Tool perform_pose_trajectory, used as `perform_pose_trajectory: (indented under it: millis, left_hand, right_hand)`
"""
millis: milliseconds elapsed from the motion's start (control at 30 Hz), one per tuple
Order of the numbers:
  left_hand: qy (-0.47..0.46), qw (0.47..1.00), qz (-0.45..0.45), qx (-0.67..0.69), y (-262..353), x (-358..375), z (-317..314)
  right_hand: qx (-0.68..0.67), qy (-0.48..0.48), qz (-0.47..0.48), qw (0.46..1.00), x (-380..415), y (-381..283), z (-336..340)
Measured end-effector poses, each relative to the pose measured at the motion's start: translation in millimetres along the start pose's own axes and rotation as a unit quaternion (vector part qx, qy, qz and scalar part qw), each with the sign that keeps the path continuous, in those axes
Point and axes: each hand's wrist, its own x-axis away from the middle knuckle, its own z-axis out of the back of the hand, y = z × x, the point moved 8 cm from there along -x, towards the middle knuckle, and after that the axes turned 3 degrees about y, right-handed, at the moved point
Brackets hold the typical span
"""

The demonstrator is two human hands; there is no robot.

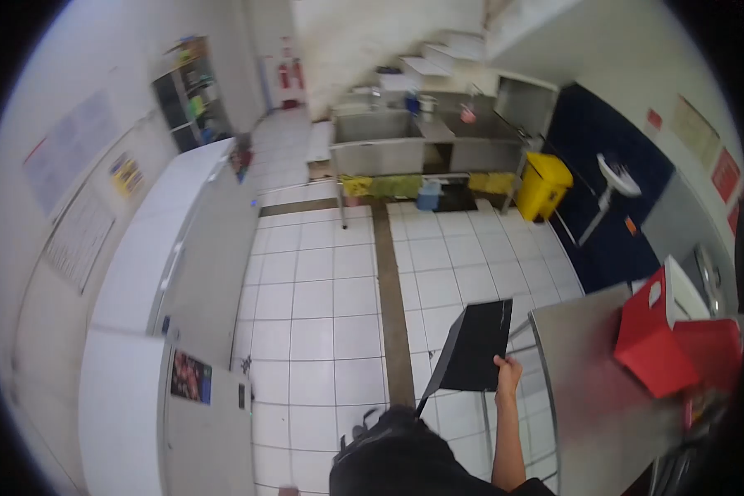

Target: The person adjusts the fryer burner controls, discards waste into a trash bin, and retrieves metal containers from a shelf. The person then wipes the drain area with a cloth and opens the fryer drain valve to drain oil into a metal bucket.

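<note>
On a white tiled floor (322, 281), one hand (508, 372) grips one black panel (474, 345) beside two red boxes (653, 335).

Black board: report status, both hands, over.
Right hand grips black board at its lower corner, held tilted over tiled floor. Left hand not in view. Steel table close beside, red bin on it.

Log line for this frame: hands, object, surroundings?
right hand: grips black board by lower edge | left hand: not in view | beside: steel table, red box
</note>
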Motion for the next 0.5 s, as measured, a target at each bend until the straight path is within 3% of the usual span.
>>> perform_pose_trajectory:
  millis: [33,67,100,133,200,267,333,367,400,433,500]
  left_hand:
    - [-0.003,0.997,-0.042,-0.069,62.3,-36.0,51.4]
    - [0.039,0.952,-0.197,-0.233,156.5,-70.8,88.1]
    - [0.137,0.849,-0.327,-0.391,251.7,-98.6,127.9]
    - [0.201,0.945,-0.258,-0.030,320.3,-119.8,176.4]
    - [0.199,0.877,-0.406,0.160,482.1,-128.2,214.7]
    - [0.205,0.848,-0.463,0.158,619.6,-134.1,227.6]
    - [0.179,0.834,-0.500,0.146,712.1,-143.6,204.9]
    - [0.160,0.824,-0.529,0.123,750.7,-148.1,199.6]
    - [0.099,0.846,-0.505,0.140,775.9,-166.2,184.7]
    - [0.167,0.842,-0.512,-0.028,794.6,-190.4,171.3]
    - [0.043,0.914,-0.402,-0.041,812.8,-233.0,134.0]
  right_hand:
    - [-0.023,-0.001,-0.025,0.999,1.1,-18.1,-14.4]
    - [-0.033,0.040,-0.037,0.998,-8.0,-28.3,-27.2]
    - [-0.050,0.036,-0.035,0.998,-18.4,-39.6,-42.9]
    - [-0.064,0.031,-0.028,0.997,-27.5,-44.1,-49.5]
    - [-0.061,0.086,-0.039,0.994,-69.5,-28.4,-60.0]
    - [-0.066,0.107,-0.043,0.991,-120.5,-18.0,-88.3]
    - [-0.062,0.200,-0.038,0.977,-168.9,-11.4,-98.4]
    - [-0.077,0.202,-0.038,0.976,-198.9,-13.3,-107.9]
    - [-0.085,0.236,-0.056,0.967,-217.3,-4.2,-109.7]
    - [-0.088,0.271,-0.077,0.956,-229.7,0.7,-117.9]
    - [-0.077,0.288,-0.067,0.952,-254.7,-19.8,-139.9]
